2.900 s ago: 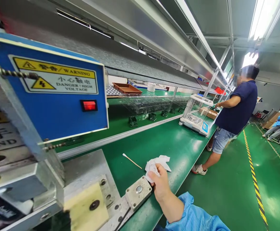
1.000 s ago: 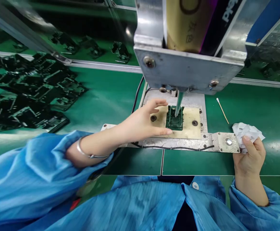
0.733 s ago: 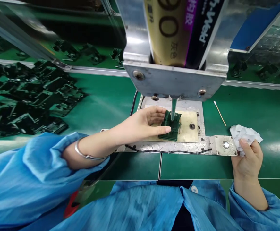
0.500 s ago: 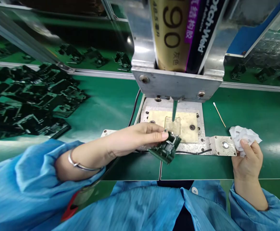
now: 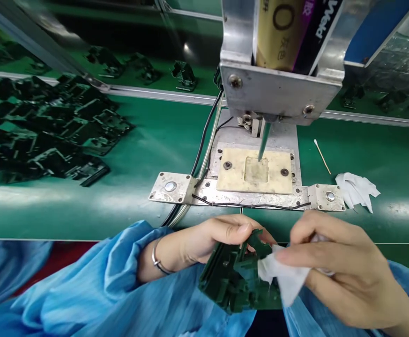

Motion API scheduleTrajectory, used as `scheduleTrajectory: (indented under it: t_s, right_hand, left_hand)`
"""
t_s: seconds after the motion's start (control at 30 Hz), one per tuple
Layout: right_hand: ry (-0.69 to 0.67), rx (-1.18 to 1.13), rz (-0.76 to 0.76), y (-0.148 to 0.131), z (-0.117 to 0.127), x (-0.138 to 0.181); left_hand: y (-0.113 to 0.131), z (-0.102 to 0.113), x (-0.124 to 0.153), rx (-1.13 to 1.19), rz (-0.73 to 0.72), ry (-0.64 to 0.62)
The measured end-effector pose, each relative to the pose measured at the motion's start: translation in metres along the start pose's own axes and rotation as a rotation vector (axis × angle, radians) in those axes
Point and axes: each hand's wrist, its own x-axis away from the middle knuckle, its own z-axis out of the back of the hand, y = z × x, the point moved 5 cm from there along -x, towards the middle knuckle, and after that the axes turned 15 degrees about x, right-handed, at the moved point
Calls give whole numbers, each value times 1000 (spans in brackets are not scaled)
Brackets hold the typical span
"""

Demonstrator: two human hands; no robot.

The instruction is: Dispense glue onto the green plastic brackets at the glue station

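My left hand [image 5: 225,236] is closed around the upper edge of a dark green moulded plastic part [image 5: 230,281], which is tilted in front of my body. In my right hand [image 5: 352,271] a white wipe [image 5: 290,274] is pinched between thumb and fingers. The wipe touches the right side of the part, so that side is partly covered. Just beyond both hands stands a dispensing fixture with a cream plate [image 5: 235,164]. A thin green nozzle [image 5: 264,140] points down at the recess in this plate.
Many similar dark parts [image 5: 49,126] lie piled on the green table [image 5: 151,145] at left. Metal button blocks [image 5: 171,187] flank the fixture. On the right lie a cotton swab [image 5: 322,157] and another white wipe [image 5: 357,189]. The adhesive cartridge holder [image 5: 281,89] hangs above.
The plastic part came from under the nozzle down towards my body. My right hand moved left to it with a white wipe, while another wipe lies on the table at right.
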Motion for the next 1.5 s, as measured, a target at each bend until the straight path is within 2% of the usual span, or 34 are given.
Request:
scheduleTrajectory:
  t_s: [0.07, 0.17, 0.3, 0.43, 0.5, 0.6, 0.67, 0.8, 1.0, 1.13, 1.27, 1.5]
  right_hand:
    - [-49, 120, 73, -10, -12, -6]
    - [-10, 261, 91, -11, -25, -8]
    - [176, 283, 58, -9, -27, -7]
    - [373, 283, 43, -7, -16, 4]
    - [469, 261, -49, 6, -6, 14]
    - [586, 189, -326, 46, 8, 30]
    - [618, 135, -468, 73, 13, 36]
    - [609, 15, -522, 99, 13, 21]
    - [550, -123, -412, 92, 0, -47]
    - [447, -249, -484, 97, -17, -84]
    - [431, -335, -529, 98, -27, -94]
    - [365, -379, -510, 95, -32, -88]
  left_hand:
    - [-1, -2, 0, -19, -3, 18]
    - [0, -9, 0, -62, -10, 24]
    - [6, -18, 0, -110, -63, 43]
    - [10, -25, 3, -112, -135, 31]
    - [11, -24, 8, -123, -200, 16]
    - [13, -17, 19, -175, -359, -14]
    - [14, -11, 28, -249, -486, -4]
    - [15, -2, 40, -347, -650, 88]
    - [13, -1, 45, -360, -774, 79]
    - [12, 4, 51, -403, -809, 97]
    - [13, 9, 57, -413, -804, 130]
    - [16, 12, 59, -446, -817, 152]
